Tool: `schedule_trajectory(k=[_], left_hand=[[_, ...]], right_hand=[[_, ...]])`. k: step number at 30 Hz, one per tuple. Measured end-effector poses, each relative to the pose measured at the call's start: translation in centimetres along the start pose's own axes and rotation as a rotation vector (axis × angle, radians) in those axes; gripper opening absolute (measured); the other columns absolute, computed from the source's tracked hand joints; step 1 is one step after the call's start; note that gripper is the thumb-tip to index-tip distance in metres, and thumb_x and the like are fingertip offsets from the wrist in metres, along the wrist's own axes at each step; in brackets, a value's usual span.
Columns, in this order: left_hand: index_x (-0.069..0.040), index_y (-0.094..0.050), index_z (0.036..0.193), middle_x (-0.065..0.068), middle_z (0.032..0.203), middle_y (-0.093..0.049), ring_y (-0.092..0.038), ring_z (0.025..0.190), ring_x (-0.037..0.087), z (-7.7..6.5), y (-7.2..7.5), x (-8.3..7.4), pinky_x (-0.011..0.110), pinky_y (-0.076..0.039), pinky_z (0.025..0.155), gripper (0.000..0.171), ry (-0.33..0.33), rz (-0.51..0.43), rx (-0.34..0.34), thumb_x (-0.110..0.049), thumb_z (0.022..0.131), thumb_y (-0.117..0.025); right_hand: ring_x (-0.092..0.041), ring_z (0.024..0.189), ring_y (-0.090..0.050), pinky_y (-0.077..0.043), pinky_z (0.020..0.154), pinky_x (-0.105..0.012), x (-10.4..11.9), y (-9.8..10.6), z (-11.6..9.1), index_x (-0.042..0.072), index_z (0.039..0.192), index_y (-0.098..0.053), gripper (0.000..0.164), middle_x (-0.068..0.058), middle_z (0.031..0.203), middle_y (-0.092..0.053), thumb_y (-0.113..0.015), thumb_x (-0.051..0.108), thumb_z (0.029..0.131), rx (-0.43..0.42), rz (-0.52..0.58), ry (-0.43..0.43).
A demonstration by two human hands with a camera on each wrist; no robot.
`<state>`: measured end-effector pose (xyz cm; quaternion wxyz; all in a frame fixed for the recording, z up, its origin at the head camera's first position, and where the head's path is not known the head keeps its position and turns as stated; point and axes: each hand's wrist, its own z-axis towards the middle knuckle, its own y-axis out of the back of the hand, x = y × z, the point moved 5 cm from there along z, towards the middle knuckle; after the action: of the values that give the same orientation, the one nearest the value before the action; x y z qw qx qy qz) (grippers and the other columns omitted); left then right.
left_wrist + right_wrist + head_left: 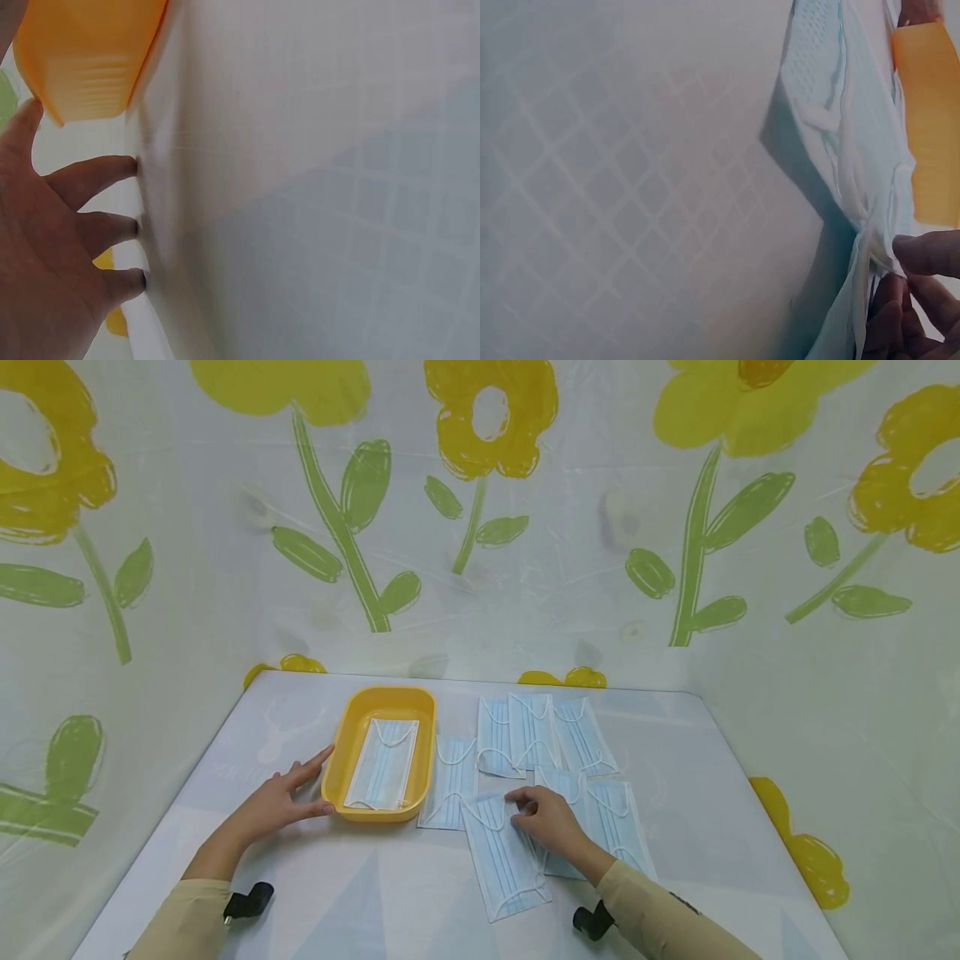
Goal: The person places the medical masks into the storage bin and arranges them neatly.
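A yellow plastic tray (429, 718) stands left of centre on the table, with one light blue face mask (382, 764) lying in it. My left hand (273, 810) is beside the tray, its fingers spread; thumb and index touch the tray's left wall, and the other fingertips reach down to the table in the left wrist view. My right hand (553, 820) pinches the upper right edge of the nearest face mask (501, 860). That mask lies slanted in front of the others. In the right wrist view, thumb and fingers meet at the edge of the mask (877, 150).
Several more blue masks with white ear loops lie right of the tray: one mask (452, 777) close against it, a back group including the right-hand mask (581, 735), and a mask (617, 822) under my right forearm's far side. A flowered curtain (555, 568) surrounds the table (315, 877).
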<state>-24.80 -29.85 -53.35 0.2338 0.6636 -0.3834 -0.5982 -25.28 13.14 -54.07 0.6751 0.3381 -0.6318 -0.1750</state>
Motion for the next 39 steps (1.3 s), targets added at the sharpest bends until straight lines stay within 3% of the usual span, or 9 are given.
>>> schedule_trajectory(k=[10,18,27,33,39], left_hand=[[-0.031,-0.021,0.163,0.019,0.163,-0.030,-0.012,0.148,0.058,0.01,-0.07,-0.03,0.081,-0.005,0.111,0.102,0.012,-0.004,0.003,-0.058,0.082,-0.077],[-0.031,-0.020,0.164,0.019,0.163,-0.029,-0.011,0.148,0.058,-0.10,0.03,-0.21,0.083,-0.005,0.109,0.103,0.027,-0.015,0.021,-0.058,0.082,-0.077],[-0.031,-0.020,0.164,0.017,0.163,-0.029,-0.011,0.148,0.058,-0.16,0.03,-0.21,0.083,-0.006,0.108,0.103,0.030,-0.011,0.021,-0.059,0.082,-0.077],[-0.031,-0.020,0.163,0.018,0.163,-0.030,-0.012,0.147,0.058,-0.13,0.08,-0.19,0.082,-0.005,0.110,0.103,0.017,-0.008,0.015,-0.058,0.082,-0.077],[-0.030,-0.021,0.163,0.019,0.162,-0.030,-0.012,0.147,0.058,-0.16,0.26,-0.26,0.080,-0.004,0.112,0.102,-0.007,-0.017,0.008,-0.055,0.083,-0.078]], right_hand=[[-0.014,0.079,-0.056,-0.052,0.065,-0.024,-0.10,0.20,0.24,0.005,0.123,-0.070,0.039,-0.004,0.102,-0.063,-0.076,0.002,0.085,-0.037,0.035,-0.028],[-0.013,0.079,-0.056,-0.051,0.062,-0.023,-0.34,0.15,0.25,0.011,0.129,-0.069,0.044,-0.005,0.114,-0.064,-0.073,0.001,0.086,-0.026,0.054,-0.029],[-0.016,0.081,-0.055,-0.052,0.067,-0.029,-0.15,-0.05,0.05,0.010,0.122,-0.074,0.034,-0.005,0.105,-0.069,-0.073,0.002,0.089,0.002,0.039,-0.011],[-0.016,0.083,-0.055,-0.051,0.068,-0.029,-0.20,-0.11,-0.01,0.009,0.126,-0.071,0.038,-0.003,0.101,-0.066,-0.075,0.004,0.088,0.007,0.046,-0.012],[-0.015,0.082,-0.055,-0.051,0.065,-0.025,-0.05,-0.03,0.17,0.008,0.135,-0.064,0.050,-0.007,0.118,-0.063,-0.075,0.002,0.086,0.007,0.051,-0.013]])
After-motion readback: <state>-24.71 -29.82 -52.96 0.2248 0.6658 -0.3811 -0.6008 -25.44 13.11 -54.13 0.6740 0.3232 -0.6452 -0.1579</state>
